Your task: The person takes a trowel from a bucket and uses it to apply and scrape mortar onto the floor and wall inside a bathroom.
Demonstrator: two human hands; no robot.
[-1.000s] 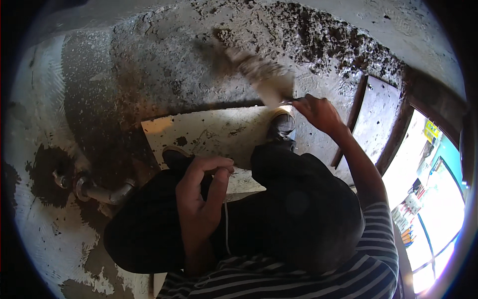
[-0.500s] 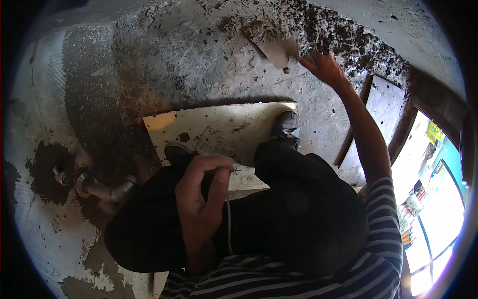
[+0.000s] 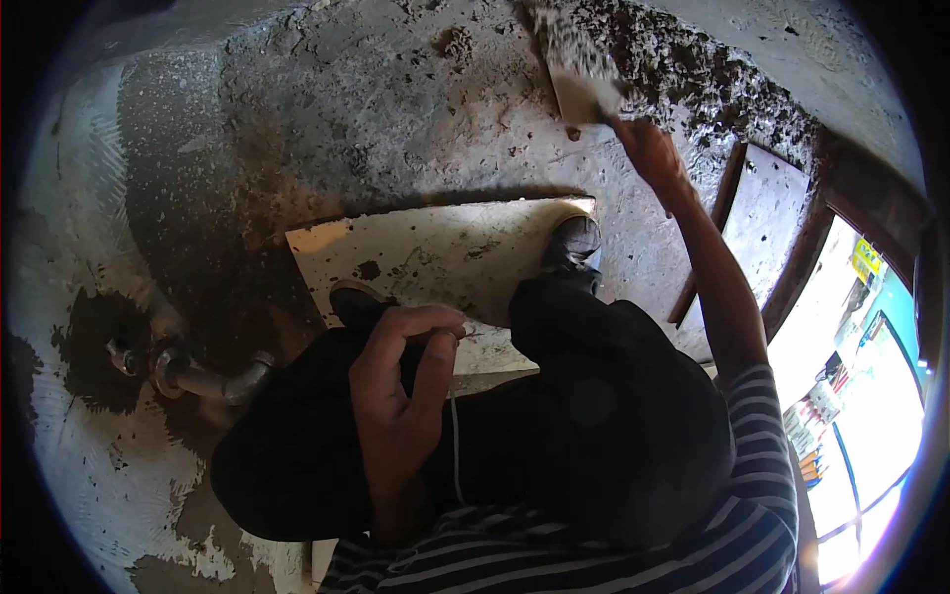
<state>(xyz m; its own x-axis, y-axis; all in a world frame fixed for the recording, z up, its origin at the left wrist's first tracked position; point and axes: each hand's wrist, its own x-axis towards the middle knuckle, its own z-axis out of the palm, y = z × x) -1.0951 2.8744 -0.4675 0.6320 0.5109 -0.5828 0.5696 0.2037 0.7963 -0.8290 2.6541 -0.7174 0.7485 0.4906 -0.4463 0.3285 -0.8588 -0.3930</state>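
At the far right my right hand is closed round a flat, pale-bladed trowel. The grip itself is mostly hidden by the fingers. The blade lies low over the rough grey floor, beside a patch of dark, wet, lumpy mortar. Grey smears cover the blade's far end. My left hand rests by my left knee, its fingers curled and the thumb close to the forefinger; nothing shows between them. A thin pale cord hangs just below it.
My shoes rest on a pale, spattered board. Another board lies at the right, by a bright doorway. A bent pipe juts from the wall at the left. Small crumbs of mortar dot the floor.
My right hand has shifted a little right and nearer, and the trowel has turned so its far end points more away from me. My left hand has stayed in place.
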